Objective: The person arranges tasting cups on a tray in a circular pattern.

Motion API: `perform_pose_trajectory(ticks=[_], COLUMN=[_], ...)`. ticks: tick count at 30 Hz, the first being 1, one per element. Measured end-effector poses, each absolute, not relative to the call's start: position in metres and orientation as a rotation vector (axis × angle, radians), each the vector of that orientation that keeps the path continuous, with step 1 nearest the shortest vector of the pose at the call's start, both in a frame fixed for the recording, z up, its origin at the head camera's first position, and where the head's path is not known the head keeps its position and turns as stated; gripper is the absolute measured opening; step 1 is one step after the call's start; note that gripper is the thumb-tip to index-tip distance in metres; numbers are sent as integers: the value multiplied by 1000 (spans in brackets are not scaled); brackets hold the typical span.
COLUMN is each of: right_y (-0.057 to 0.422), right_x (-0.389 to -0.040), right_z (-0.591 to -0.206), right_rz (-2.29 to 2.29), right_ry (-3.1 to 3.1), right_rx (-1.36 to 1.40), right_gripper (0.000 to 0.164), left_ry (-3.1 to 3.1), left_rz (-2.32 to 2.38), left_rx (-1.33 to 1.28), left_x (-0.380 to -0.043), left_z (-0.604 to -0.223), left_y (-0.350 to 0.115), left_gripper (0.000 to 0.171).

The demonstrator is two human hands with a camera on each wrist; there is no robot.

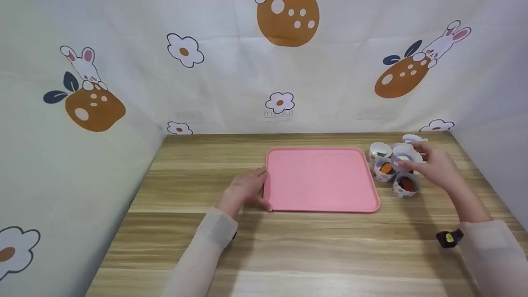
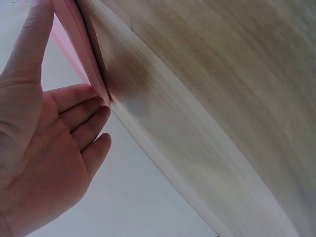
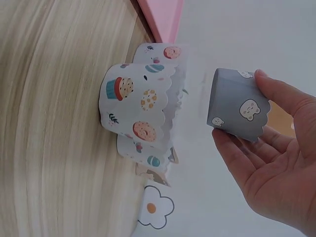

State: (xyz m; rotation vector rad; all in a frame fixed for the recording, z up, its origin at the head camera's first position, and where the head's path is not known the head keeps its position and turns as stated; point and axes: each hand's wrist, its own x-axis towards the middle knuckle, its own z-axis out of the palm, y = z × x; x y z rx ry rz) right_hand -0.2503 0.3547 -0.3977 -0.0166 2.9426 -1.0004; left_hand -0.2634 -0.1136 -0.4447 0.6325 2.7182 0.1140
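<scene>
My right hand point(image 1: 439, 167) holds a grey paper baking cup point(image 3: 237, 101) printed with bear faces, thumb and fingers on opposite sides. It is raised over the other cups at the tray's right, with something white and yellow inside. At the left edge of the pink tray point(image 1: 317, 179), my left hand point(image 1: 246, 186) touches the rim with its fingertips and thumb spread along it. The tray's surface is bare.
Patterned baking cups stand beside the tray: one has green bits point(image 1: 381, 154), another an orange piece point(image 1: 386, 168), a third a dark reddish piece point(image 1: 407, 185). Another pale cup point(image 1: 413, 138) is behind. Printed cloth point(image 1: 231, 82) walls in the wooden table point(image 1: 330, 255).
</scene>
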Motion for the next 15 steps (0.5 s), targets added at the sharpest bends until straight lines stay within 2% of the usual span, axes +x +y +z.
perform_pose_trajectory(ticks=[8,15], right_y=[346,338], right_x=[-252,-254], right_z=[-398,-399], right_rz=[-1024,-1046], right_ry=[2998,2984], right_rx=[-87,-103], right_gripper=[77,76], left_ry=[2737,2734], left_rz=[122,101], left_rx=[684,675], left_x=[-263,-264], left_z=[-445,-445], left_y=[-115,-114], left_gripper=[116,117])
